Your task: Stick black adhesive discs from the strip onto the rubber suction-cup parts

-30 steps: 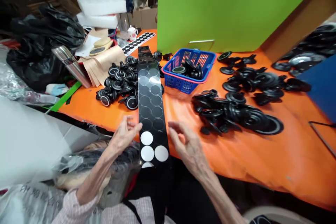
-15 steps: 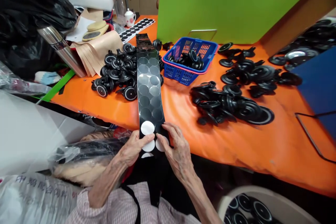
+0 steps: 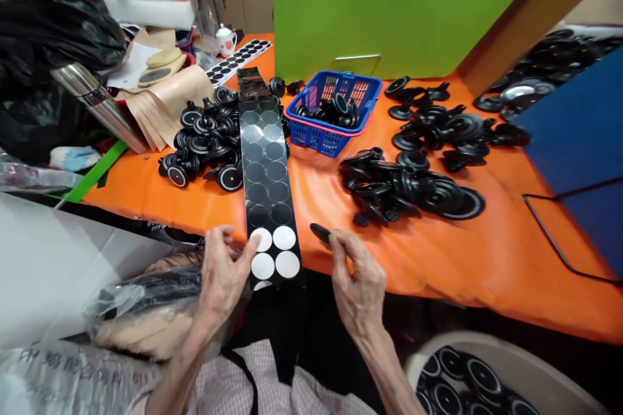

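A long black sticker sheet point(image 3: 265, 172) runs from the parts pile to the table's front edge, its near end hanging toward me. Round black stickers cover most of it; white circles point(image 3: 283, 238) show at the near end where stickers are gone. My right hand point(image 3: 360, 282) pinches a round black sticker point(image 3: 320, 232) between thumb and fingers, held over the table just right of the sheet. At the sheet's left edge is my left hand point(image 3: 224, 272), fingers apart, its thumb tip over a white circle; whether it touches is unclear.
Piles of black round parts lie left point(image 3: 202, 136) and right point(image 3: 413, 185) on the orange table point(image 3: 487, 266). A blue basket point(image 3: 316, 139) holds more. Below right stands a tub point(image 3: 423, 356) of black discs. A steel flask point(image 3: 100, 107) leans at left; a green panel point(image 3: 389, 6) rises behind.
My right hand has lifted a black sticker off the sheet and moved right, uncovering another white circle. My left hand has let go of the sheet's edge and opened leftward. The view shifted slightly.
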Tool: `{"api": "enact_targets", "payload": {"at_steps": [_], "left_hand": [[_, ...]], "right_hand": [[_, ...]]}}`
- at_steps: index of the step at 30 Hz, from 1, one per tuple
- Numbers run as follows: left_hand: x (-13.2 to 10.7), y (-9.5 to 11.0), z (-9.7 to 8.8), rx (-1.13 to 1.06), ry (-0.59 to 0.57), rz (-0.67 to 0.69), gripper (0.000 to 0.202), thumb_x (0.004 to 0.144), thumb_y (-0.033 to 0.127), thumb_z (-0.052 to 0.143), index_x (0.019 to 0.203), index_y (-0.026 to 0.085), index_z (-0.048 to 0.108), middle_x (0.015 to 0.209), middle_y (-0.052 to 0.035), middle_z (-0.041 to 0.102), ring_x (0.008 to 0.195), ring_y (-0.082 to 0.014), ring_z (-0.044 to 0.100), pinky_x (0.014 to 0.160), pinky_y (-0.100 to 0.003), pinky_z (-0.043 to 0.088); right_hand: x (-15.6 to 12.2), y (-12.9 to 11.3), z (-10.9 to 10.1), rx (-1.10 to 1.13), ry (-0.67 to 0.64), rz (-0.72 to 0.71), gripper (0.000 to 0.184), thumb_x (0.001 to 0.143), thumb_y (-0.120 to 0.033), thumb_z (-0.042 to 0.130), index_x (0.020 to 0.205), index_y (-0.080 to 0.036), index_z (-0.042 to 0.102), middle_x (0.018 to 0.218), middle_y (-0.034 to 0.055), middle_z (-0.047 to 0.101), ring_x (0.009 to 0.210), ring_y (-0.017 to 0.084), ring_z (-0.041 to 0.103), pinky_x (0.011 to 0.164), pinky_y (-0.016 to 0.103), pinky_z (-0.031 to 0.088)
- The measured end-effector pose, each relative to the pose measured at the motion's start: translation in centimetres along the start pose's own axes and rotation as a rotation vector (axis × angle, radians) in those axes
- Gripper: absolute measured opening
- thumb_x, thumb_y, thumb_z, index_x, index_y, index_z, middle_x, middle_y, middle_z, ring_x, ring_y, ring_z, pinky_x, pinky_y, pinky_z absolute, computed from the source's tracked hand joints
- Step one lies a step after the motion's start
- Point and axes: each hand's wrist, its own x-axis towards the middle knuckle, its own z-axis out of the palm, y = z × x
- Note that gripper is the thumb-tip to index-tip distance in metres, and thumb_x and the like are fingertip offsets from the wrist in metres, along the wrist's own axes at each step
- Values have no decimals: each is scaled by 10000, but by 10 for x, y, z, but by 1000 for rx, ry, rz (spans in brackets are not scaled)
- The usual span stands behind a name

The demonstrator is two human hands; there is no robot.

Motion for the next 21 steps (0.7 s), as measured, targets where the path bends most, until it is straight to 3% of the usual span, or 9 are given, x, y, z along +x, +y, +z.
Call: {"api": "enact_targets", "payload": {"at_steps": [1,2,4,6,11,14,16,18,21], "left_hand": [[-1,6,-1,25,7,23,418,735,538,673,933,186,565,835,-13,566,717,-136,497,717,-269,425],[-2,13,-1,-1,-81,16,396,762,551,636,898,188,552,806,-5,560,708,-130,495,703,-260,419],[-4,28,7,-167,-399,-50,367,783,544,605,814,188,519,723,12,554,669,-114,503,652,-235,407],[-6,41,20,-341,-601,-114,348,748,495,652,776,189,488,643,37,538,616,-94,499,611,-211,393],[-8,62,66,-473,-749,-124,305,718,418,683,813,185,510,593,36,581,559,-88,536,581,-202,415],[-12,73,91,-472,-841,-78,274,722,388,673,824,176,533,591,23,593,541,-97,553,572,-214,439],[-15,82,103,-427,-899,-26,260,742,395,642,852,178,547,592,13,596,534,-115,563,566,-232,449],[-15,91,111,-275,-856,74,259,781,433,597,877,195,562,621,-1,608,545,-138,574,581,-259,450],[-5,101,124,38,-492,242,315,795,528,574,869,223,562,667,-19,604,676,-200,610,693,-316,448]], "right_hand": [[-4,-3,0,-5,-12,-36,188,944,-248,463,948,-225,650,926,42,710,839,177,685,760,300,565],[-9,-6,2,-5,-35,-68,203,945,-232,456,972,-230,657,957,51,708,855,176,687,756,294,569],[-18,-10,5,32,-104,-105,238,944,-211,444,1026,-237,667,1027,72,702,909,182,687,778,302,575],[-23,-12,4,122,-168,-57,234,931,-228,477,1078,-238,659,1092,83,692,991,198,673,850,339,569],[-15,-5,-19,510,-64,414,341,865,-377,598,1162,-212,567,1165,106,667,1033,227,664,856,386,570],[-9,3,-36,739,71,518,388,850,-402,604,1174,-213,502,1124,103,671,970,214,677,815,373,566],[-6,11,-45,758,161,534,373,846,-415,601,1143,-218,492,1088,87,668,909,197,675,778,351,556],[-3,19,-53,663,236,549,298,840,-432,605,1020,-205,535,955,48,665,813,170,656,738,314,534],[0,28,-65,504,344,552,273,814,-454,636,864,-195,564,787,-6,606,718,138,607,703,275,501]]}}
